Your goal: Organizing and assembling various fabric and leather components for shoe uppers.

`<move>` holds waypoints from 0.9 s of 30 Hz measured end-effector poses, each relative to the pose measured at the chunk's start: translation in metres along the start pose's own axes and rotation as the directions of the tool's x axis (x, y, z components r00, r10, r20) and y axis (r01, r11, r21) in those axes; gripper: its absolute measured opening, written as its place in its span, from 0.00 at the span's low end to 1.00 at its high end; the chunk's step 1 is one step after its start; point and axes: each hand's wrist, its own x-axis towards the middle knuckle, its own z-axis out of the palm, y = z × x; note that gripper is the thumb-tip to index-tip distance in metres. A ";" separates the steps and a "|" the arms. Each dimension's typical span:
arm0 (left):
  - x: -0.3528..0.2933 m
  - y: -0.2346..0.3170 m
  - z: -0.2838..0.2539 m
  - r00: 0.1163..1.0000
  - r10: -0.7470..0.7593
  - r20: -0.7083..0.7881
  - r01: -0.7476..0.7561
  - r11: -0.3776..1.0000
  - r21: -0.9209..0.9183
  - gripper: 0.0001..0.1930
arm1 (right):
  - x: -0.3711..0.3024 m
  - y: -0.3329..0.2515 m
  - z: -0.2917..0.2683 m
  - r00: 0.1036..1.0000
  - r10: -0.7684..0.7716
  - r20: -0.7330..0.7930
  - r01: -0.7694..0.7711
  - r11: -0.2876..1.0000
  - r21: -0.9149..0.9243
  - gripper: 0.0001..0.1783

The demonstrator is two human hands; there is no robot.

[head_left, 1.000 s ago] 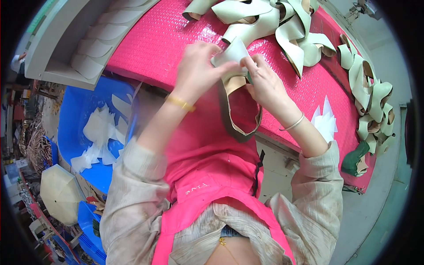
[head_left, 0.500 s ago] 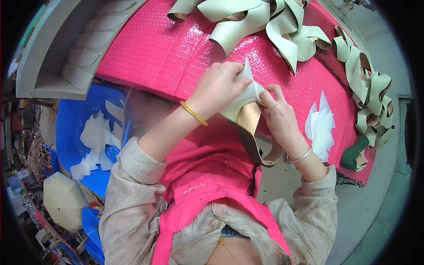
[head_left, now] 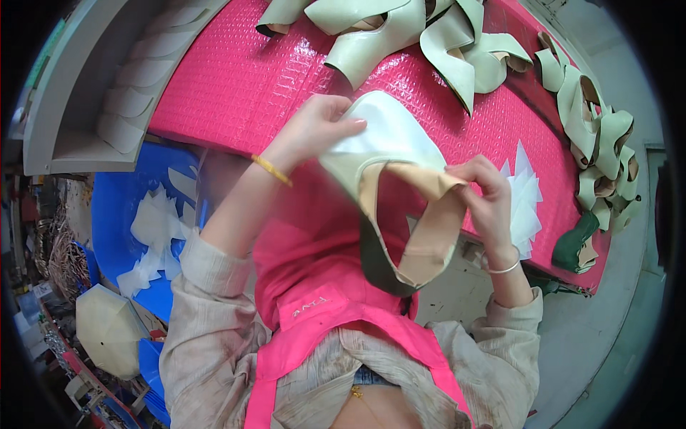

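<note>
A pale green shoe upper [head_left: 389, 131] with a beige lining and a dark green back edge is stretched between my hands above the near edge of the pink table. My left hand [head_left: 321, 127] pinches its pointed toe end, thumb on top. With thumb and fingertips, my right hand [head_left: 487, 187] grips the rim by the opening on the other side. The opening faces up, so the lining shows inside. Beyond my right hand, a stack of thin white pointed pieces [head_left: 524, 207] lies on the table.
More pale green uppers [head_left: 382, 44] lie in a pile at the far side, and others line the right edge [head_left: 582, 118]. A dark green piece [head_left: 574, 243] sits at the right corner. At left stand a grey shelf [head_left: 86, 93] with curved pieces and a blue bin [head_left: 114, 207] holding white scraps.
The upper was folded close between both hands; now it is spread out with its opening facing up. My left hand has moved left, my right hand right and lower.
</note>
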 end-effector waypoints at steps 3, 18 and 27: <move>0.016 0.000 0.013 0.983 0.150 -0.107 -0.063 0.818 0.572 0.16 | 0.001 0.017 0.002 0.973 0.226 -0.038 -0.201 0.924 0.326 0.05; -0.068 -0.006 0.066 0.896 0.442 0.045 -0.314 0.557 0.769 0.19 | -0.007 0.013 -0.009 0.935 0.213 0.283 -0.189 0.976 -0.109 0.12; -0.006 -0.015 0.044 0.950 0.196 -0.241 -0.255 0.935 -0.246 0.10 | 0.003 0.041 -0.014 0.885 0.394 0.246 -0.464 0.786 0.408 0.07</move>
